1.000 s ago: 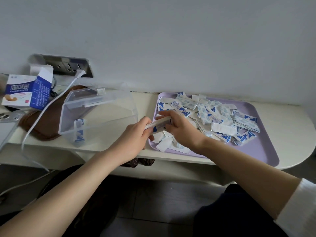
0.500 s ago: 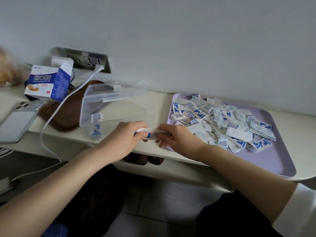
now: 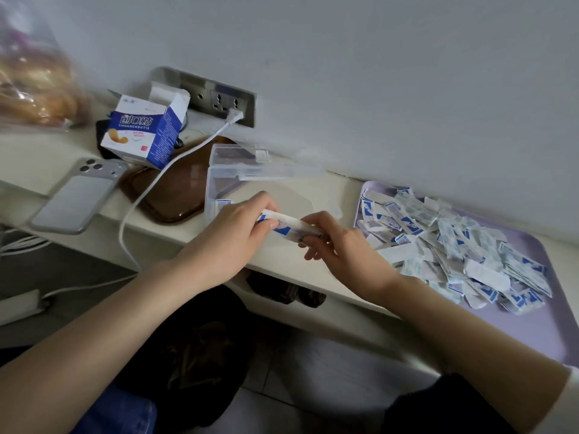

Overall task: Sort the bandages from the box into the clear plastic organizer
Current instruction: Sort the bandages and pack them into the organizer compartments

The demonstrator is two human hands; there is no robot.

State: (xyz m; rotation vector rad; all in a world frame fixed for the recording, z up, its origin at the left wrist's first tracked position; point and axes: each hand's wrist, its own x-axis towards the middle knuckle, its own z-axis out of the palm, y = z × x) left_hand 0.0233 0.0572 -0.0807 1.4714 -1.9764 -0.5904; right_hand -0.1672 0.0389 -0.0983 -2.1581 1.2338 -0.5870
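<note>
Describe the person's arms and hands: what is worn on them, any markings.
The left hand and right hand are bare: no gloves, rings or watch show. The left forearm and right forearm are uncovered. The only clothing is a white sleeve at the picture's lower right edge. No markings are visible.

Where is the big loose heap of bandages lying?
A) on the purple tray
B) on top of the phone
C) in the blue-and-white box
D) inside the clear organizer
A: the heap of bandages lies spread on the purple tray, while the left hand and right hand pinch only a small stack between them.
</note>
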